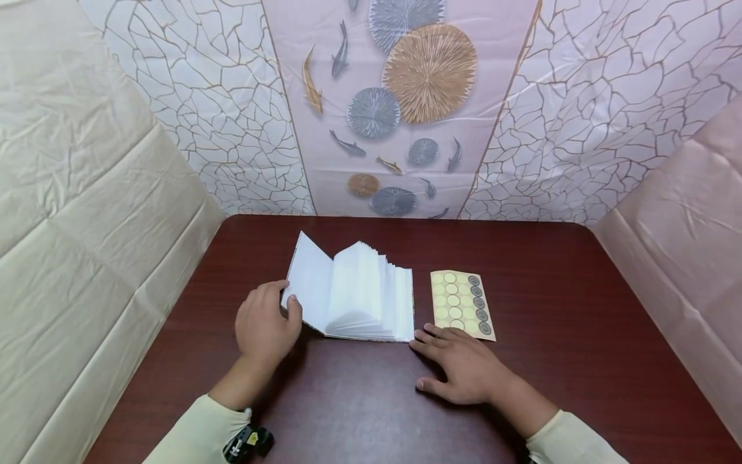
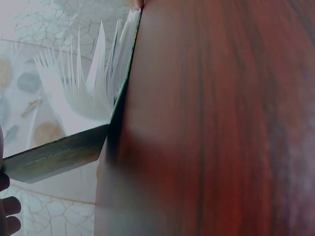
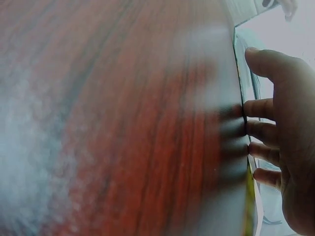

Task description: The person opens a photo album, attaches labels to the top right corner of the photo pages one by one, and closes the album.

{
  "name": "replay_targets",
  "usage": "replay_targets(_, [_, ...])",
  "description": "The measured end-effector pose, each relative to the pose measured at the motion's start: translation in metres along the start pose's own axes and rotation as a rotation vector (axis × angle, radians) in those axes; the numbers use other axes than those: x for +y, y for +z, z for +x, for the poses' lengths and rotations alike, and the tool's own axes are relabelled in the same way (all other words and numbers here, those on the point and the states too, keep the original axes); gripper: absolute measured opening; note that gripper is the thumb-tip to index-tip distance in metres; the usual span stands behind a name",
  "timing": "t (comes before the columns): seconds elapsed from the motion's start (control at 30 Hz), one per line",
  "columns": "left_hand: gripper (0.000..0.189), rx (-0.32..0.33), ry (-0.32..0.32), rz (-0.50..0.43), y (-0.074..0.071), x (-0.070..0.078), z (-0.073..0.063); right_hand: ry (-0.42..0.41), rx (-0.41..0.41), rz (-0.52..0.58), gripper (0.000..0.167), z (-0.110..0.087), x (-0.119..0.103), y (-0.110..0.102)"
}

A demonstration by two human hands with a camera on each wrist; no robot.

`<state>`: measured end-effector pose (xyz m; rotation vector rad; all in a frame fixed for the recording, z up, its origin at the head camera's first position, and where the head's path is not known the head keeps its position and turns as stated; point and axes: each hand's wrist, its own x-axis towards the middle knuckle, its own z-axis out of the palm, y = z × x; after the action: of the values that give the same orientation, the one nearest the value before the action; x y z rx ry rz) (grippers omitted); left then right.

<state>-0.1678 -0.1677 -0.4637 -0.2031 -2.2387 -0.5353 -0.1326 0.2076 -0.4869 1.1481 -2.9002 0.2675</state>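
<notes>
A small hardcover notebook (image 1: 355, 293) with blank white pages lies open on the table, its front cover raised at an angle on the left. Several pages stand fanned up, as the left wrist view also shows above the dark outer cover (image 2: 59, 152). My left hand (image 1: 263, 325) pinches the cover's left edge, thumb on the inner side and fingers behind it. With fingers spread, my right hand (image 1: 464, 367) rests by the notebook's lower right corner, fingertips at that corner. Just beyond the right hand lies a sheet of round stickers (image 1: 462, 303), pale yellow with a grey column at right.
The dark red-brown wooden table (image 1: 359, 399) has rounded far corners. A patterned cloth (image 1: 232, 96) hangs behind it, and plain cream cloth walls (image 1: 104, 212) stand along both sides. A black wrist device (image 1: 248, 443) sits at the left sleeve.
</notes>
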Motion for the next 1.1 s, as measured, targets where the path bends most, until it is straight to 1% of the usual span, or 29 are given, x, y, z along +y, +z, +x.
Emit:
replay_targets(0.23, [0.024,0.035,-0.015,0.050,-0.002,-0.011,-0.005,-0.002,-0.007,0.002,0.068,0.000,0.000,0.000])
replay_targets(0.3, [0.025,0.028,-0.024,0.072,-0.003,-0.013,-0.006,-0.002,-0.010,0.002,0.068,0.000,0.000,0.000])
replay_targets(0.4, [0.028,-0.014,-0.041,0.104,-0.006,-0.018,-0.008,-0.003,-0.011,-0.001,0.069,0.000,-0.001,0.000])
replay_targets(0.5, [0.031,-0.055,-0.065,0.116,-0.009,-0.023,-0.010,-0.008,-0.010,-0.003,0.069,0.000,-0.001,0.000])
replay_targets(0.6, [0.033,-0.080,-0.082,0.118,-0.011,-0.027,-0.012,-0.009,-0.009,-0.007,0.069,-0.001,0.000,0.000])
replay_targets(0.77, [0.034,-0.102,-0.071,0.122,-0.013,-0.031,-0.012,-0.010,-0.003,-0.015,0.069,-0.001,0.000,0.000])
replay_targets(0.93, [0.034,-0.140,-0.055,0.160,-0.014,-0.036,-0.012,-0.016,0.006,-0.018,0.069,-0.001,0.000,0.001])
replay_targets(1.03, [0.033,-0.180,-0.059,0.174,-0.015,-0.037,-0.013,-0.016,0.007,-0.020,0.069,-0.001,0.000,0.001])
replay_targets(1.1, [0.033,-0.228,-0.078,0.176,-0.017,-0.038,-0.014,-0.013,0.005,-0.019,0.069,-0.001,0.001,0.001])
